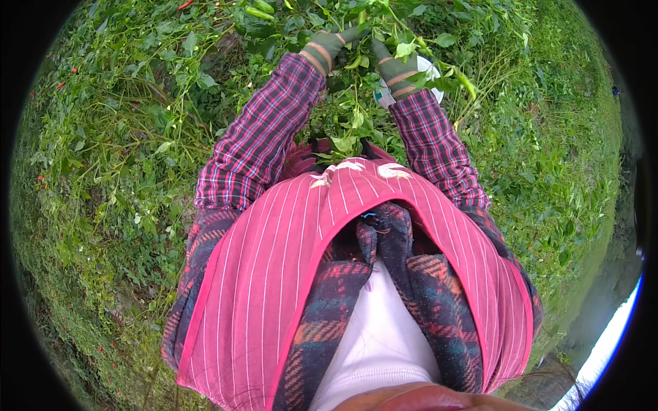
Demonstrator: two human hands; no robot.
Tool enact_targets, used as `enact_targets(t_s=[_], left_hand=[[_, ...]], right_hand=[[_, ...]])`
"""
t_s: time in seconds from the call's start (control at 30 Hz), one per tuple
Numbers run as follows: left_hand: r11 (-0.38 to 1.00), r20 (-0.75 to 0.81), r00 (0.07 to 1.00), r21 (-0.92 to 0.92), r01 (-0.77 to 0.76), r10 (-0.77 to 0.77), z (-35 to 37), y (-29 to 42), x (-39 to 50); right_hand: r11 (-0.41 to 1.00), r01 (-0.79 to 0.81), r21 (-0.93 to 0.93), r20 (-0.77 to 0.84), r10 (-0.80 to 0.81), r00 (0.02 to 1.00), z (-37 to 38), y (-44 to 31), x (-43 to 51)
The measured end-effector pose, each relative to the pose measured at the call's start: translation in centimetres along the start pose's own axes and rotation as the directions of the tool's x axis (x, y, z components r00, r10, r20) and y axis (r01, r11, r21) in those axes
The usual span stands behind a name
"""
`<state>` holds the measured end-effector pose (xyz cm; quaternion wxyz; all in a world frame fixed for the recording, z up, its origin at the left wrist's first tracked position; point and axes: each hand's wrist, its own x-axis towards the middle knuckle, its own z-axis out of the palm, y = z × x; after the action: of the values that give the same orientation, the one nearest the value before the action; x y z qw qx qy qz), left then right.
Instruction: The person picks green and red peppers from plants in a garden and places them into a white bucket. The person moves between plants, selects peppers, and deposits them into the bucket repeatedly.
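Note:
My left hand point(325, 50), in a dark green glove with tan stripes, reaches into a chili pepper plant point(354, 115) at the top middle. Its fingertips are partly covered by leaves. Close on its right, my right hand point(397, 69), gloved alike, is among the same stems, its fingers mostly hidden by foliage. Whether either hand grips a pepper or a stem cannot be made out. Behind my right wrist shows part of a white container point(429, 68). A pale green chili pepper point(465, 83) hangs just right of that hand. Other green peppers point(259, 13) hang up and left of my left hand.
Dense pepper plants point(139, 118) surround me on both sides. A red chili pepper point(185, 4) shows at the top left, with more red specks along the left. My striped pink apron point(257, 267) fills the lower middle. Bare stems point(480, 95) lean to the right.

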<state>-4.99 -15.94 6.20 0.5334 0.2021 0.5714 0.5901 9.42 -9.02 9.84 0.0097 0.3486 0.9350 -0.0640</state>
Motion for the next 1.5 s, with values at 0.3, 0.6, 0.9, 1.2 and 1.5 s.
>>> enact_targets(t_s=[0.3, 0.6, 0.9, 1.2, 1.5], left_hand=[[0.776, -0.123, 0.970, 0.625, -0.089, 0.210, 0.4, -2.5, 4.9], [0.189, 0.032, 0.971, 0.979, -0.078, 0.238, 2.1, -2.6, 4.2], [-0.006, -0.046, 0.974, 0.999, 0.049, 0.220, 2.3, -3.9, 5.1], [0.547, -0.018, 0.942, 0.818, -0.178, 0.334, -0.2, -5.2, 7.3], [0.977, -0.100, 0.972, 0.040, -0.207, 0.210, -0.1, -2.1, 2.9]], right_hand=[[0.857, 0.516, -0.011, -0.334, -0.489, 0.806, 2.9, 1.7, 1.9], [0.323, 0.123, 0.938, -0.050, -0.226, 0.973, 1.7, 3.9, 1.1], [0.504, 0.181, 0.844, -0.107, -0.173, 0.979, 0.6, 2.6, 0.9], [0.060, 0.043, 0.997, -0.024, -0.292, 0.956, 2.0, 4.0, 1.6], [-0.352, -0.256, 0.900, 0.121, -0.363, 0.924, -0.2, 4.5, -1.2]])
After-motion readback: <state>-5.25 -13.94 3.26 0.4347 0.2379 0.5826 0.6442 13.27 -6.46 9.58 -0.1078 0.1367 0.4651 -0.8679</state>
